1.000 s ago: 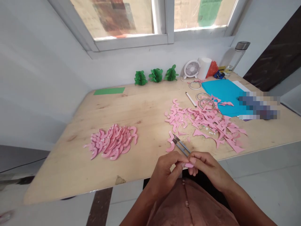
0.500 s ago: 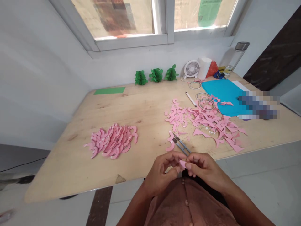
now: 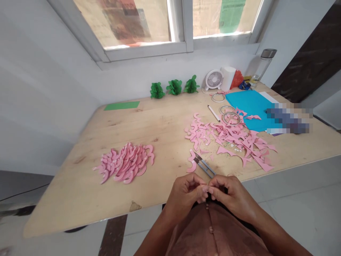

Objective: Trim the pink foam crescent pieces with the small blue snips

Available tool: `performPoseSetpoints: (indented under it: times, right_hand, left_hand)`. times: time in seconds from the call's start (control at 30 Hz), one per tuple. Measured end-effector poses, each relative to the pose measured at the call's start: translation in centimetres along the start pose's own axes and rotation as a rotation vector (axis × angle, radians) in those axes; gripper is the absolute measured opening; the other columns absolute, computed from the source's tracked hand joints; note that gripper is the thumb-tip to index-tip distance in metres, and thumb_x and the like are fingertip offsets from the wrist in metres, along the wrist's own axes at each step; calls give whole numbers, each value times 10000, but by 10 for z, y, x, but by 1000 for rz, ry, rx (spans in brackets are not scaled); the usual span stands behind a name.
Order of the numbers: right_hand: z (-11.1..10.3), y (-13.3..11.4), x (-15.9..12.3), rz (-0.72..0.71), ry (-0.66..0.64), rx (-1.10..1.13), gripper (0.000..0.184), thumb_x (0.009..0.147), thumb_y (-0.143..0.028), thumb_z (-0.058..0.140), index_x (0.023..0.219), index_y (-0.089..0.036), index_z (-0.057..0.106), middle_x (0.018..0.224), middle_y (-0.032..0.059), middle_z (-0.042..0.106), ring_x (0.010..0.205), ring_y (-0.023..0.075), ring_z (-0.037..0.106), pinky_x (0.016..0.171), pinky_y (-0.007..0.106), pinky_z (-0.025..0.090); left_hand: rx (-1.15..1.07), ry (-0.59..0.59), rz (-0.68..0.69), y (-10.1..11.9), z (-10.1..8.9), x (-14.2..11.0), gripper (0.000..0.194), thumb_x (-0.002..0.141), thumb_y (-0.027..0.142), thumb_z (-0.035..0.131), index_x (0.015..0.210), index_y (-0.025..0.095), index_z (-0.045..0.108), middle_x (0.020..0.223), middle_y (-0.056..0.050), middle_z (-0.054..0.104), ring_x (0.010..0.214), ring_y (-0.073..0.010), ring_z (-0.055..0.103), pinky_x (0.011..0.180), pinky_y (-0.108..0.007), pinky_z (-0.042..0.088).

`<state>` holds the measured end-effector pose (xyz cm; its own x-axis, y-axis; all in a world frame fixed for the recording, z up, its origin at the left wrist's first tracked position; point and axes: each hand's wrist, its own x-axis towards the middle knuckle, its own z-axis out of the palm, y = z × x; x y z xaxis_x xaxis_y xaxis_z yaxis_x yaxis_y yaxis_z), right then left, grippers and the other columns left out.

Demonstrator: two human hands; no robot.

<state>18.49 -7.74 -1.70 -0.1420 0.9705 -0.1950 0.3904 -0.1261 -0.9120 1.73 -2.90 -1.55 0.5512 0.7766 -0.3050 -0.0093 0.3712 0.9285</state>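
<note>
My left hand (image 3: 190,192) and my right hand (image 3: 226,192) meet fingertip to fingertip at the table's front edge, both closed in a pinch. Between them is a small pink paper piece, now almost wholly covered by the fingers. Just beyond the hands lie grey thread snips (image 3: 206,168), blades pointing away to the left. A curved pink paper cutout (image 3: 191,164) touches the blade end. Farther up is a loose group of pink cutouts (image 3: 197,133), running into a heap of pink paper scraps (image 3: 239,137) on the right.
A thick pile of curved pink cutouts (image 3: 128,161) lies on the left of the wooden table (image 3: 87,195). Along the wall stand several things: green paper shapes (image 3: 174,87), a small fan (image 3: 214,80), a glass bottle (image 3: 262,69). Blue sheets (image 3: 249,101), tape rolls (image 3: 231,118) and a pen (image 3: 214,113) lie right.
My fingertips have closed together over the pink paper piece, which showed plainly between them before. The view has shifted slightly; the things on the table lie as they were.
</note>
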Motion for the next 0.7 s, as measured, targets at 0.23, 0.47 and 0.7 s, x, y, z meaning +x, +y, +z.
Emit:
performPoseSetpoints:
  times: [0.23,0.47,0.7]
  right_hand:
    - [0,-4,-7,23,57,-27,245,857,-299,542,657,-173,610,560,-11,611,523,111,527,512,211,356]
    - [1,-1,-8,2,94,-100,253,867,-312,529,678,-173,622,585,-5,612,545,117,532,526,216,358]
    - [2,-4,-8,19,29,-57,214,848,-276,543,674,-175,618,568,-19,608,512,102,505,497,210,329]
  left_hand:
    - [82,26,38,0,1,-3,191,764,268,669,654,123,611,572,-14,608,525,-96,527,526,-209,423]
    - [209,-56,49,5,-5,-4,186,822,297,607,773,127,664,677,-37,641,631,-124,567,588,-226,448]
    - [181,-98,18,2,-4,-4,204,812,293,623,696,126,627,616,-24,627,564,-102,546,566,-219,448]
